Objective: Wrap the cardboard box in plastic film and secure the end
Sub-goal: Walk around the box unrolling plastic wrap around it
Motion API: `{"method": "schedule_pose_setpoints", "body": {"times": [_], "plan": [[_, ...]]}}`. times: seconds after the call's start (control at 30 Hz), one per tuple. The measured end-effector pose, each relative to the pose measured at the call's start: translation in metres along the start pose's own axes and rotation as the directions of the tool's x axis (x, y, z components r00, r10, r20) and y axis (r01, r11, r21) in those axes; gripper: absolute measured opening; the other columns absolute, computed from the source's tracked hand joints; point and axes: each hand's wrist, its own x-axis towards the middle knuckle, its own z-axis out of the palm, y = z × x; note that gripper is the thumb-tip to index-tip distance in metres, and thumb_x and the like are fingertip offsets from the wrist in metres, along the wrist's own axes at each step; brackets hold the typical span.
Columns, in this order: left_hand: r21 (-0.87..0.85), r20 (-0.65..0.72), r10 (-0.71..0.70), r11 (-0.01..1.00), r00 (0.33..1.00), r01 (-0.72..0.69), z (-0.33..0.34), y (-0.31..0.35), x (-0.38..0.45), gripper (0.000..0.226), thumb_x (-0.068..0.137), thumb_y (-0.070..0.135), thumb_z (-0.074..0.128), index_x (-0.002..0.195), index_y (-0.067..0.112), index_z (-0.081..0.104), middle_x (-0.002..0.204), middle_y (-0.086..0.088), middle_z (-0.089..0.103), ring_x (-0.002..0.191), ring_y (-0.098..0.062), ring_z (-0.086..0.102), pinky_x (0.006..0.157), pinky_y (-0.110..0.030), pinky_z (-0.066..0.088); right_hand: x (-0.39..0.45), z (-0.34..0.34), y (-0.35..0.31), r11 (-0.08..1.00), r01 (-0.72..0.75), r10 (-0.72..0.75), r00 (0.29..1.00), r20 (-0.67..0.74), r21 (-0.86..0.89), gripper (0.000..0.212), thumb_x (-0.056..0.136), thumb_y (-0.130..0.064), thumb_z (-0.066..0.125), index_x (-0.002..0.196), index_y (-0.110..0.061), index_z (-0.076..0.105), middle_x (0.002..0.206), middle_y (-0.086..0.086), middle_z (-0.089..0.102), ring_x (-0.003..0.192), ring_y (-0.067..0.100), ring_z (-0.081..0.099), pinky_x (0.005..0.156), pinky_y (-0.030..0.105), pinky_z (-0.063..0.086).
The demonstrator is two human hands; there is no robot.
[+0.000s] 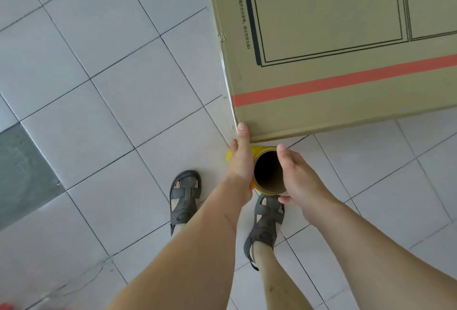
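Brown corrugated cardboard makes up the large box (346, 82) that fills the upper right of the head view, its printed face bearing black rectangular outlines, a line of small print and a salmon-red stripe running across it. The box's long edges run from the near corner away to the upper right and out of view. Along its left vertical edge a thin sheen of clear plastic film (226, 82) clings to the cardboard down to the near corner.

Just below that corner, a yellow roll of film on a brown cardboard tube (268, 173) is held between both hands, its axis pointing roughly toward the camera so that the dark hollow of the core faces up; nothing can be seen inside it. The left hand (241, 158) wraps round the roll's left side, with its thumb reaching up to touch the box's bottom corner. The right hand (296, 176) curls round the tube's right rim, thumb on top and fingers beneath.

Under the arms, two feet in dark grey sandals (184, 198) stand on the pale grey tiled floor (99, 87). A darker grey slab (22, 173) lies at the left edge, well apart from the box.
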Motion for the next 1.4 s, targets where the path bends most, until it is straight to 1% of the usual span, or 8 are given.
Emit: {"method": "schedule_pose_setpoints", "body": {"times": [0.13,0.4,0.57,0.73,0.9,1.03,1.2,1.4], "plan": [[-0.069,0.111,-0.061,0.995,0.992,0.069,0.003,-0.004,-0.002,0.158,0.025,0.119,0.050,0.156,0.030,0.052,0.144,-0.011,0.070,0.123,-0.037,0.074,0.093,-0.060,0.065,0.006,-0.010,-0.004,0.970,0.131,-0.132,0.991,0.012,-0.203,0.050,0.095,-0.068,0.035,0.134,-0.041,0.049,0.124,-0.006,0.058,0.114,0.022,0.055,0.096,0.049,0.052],[-0.149,0.057,-0.042,0.988,0.997,0.050,0.009,-0.005,0.001,0.166,0.018,0.120,0.047,0.161,0.036,0.045,0.152,-0.010,0.064,0.132,-0.038,0.068,0.105,-0.061,0.059,0.011,-0.014,-0.003,0.959,0.137,-0.134,0.991,0.029,-0.248,0.064,0.092,-0.073,0.031,0.144,-0.035,0.040,0.137,-0.001,0.054,0.122,0.024,0.051,0.100,0.051,0.049],[-0.049,-0.064,0.128,0.990,0.990,-0.131,0.015,0.006,-0.022,0.106,0.090,0.094,0.033,0.174,0.033,0.014,0.179,0.000,0.027,0.165,-0.029,0.026,0.134,-0.053,0.022,0.010,-0.014,-0.005,0.963,0.124,-0.120,0.992,0.030,-0.239,0.063,0.092,-0.073,0.032,0.143,-0.037,0.041,0.135,-0.004,0.052,0.122,0.021,0.049,0.102,0.050,0.048],[-0.210,-0.084,0.179,0.958,0.980,-0.193,-0.003,0.024,-0.008,0.080,0.107,0.076,0.022,0.173,0.031,0.024,0.170,0.011,0.034,0.164,-0.018,0.026,0.128,-0.036,0.022,0.007,-0.012,0.002,0.971,0.102,-0.101,0.995,0.015,-0.218,0.049,0.095,-0.067,0.035,0.133,-0.039,0.047,0.119,-0.007,0.054,0.109,0.020,0.053,0.098,0.051,0.051],[-0.219,0.043,0.143,0.967,0.989,-0.130,0.000,0.017,0.057,0.125,0.053,0.116,0.042,0.146,0.038,0.067,0.148,0.000,0.070,0.139,-0.028,0.064,0.122,-0.051,0.047,0.012,-0.010,0.004,0.974,0.113,-0.117,0.993,-0.006,-0.196,0.037,0.094,-0.066,0.035,0.121,-0.044,0.046,0.106,-0.018,0.054,0.104,0.017,0.054,0.098,0.052,0.050],[-0.207,0.069,0.117,0.973,0.991,-0.101,0.000,0.022,0.044,0.103,0.071,0.102,0.038,0.143,0.035,0.069,0.133,-0.004,0.078,0.127,-0.029,0.072,0.112,-0.053,0.056,0.017,-0.007,-0.007,0.974,0.117,-0.116,0.993,0.016,-0.193,0.037,0.096,-0.065,0.033,0.122,-0.041,0.046,0.103,-0.021,0.052,0.093,0.005,0.051,0.093,0.049,0.053],[-0.379,-0.001,0.053,0.924,0.999,-0.049,0.003,0.002,0.090,0.140,0.040,0.119,0.047,0.151,0.034,0.061,0.147,-0.005,0.069,0.132,-0.031,0.068,0.112,-0.057,0.054,0.019,-0.016,0.000,0.963,0.123,-0.116,0.992,0.045,-0.238,0.036,0.094,-0.067,0.035,0.119,-0.046,0.048,0.104,-0.023,0.055,0.100,0.008,0.055,0.098,0.052,0.050],[-0.293,0.028,0.065,0.955,0.998,-0.054,-0.002,0.010,0.079,0.103,0.072,0.099,0.043,0.145,0.029,0.067,0.131,-0.010,0.078,0.124,-0.033,0.073,0.111,-0.052,0.057,0.027,-0.019,0.008,0.950,0.169,-0.155,0.985,0.076,-0.262,0.057,0.072,-0.081,0.030,0.118,-0.051,0.047,0.108,-0.023,0.056,0.111,0.017,0.056,0.098,0.051,0.050]]}}
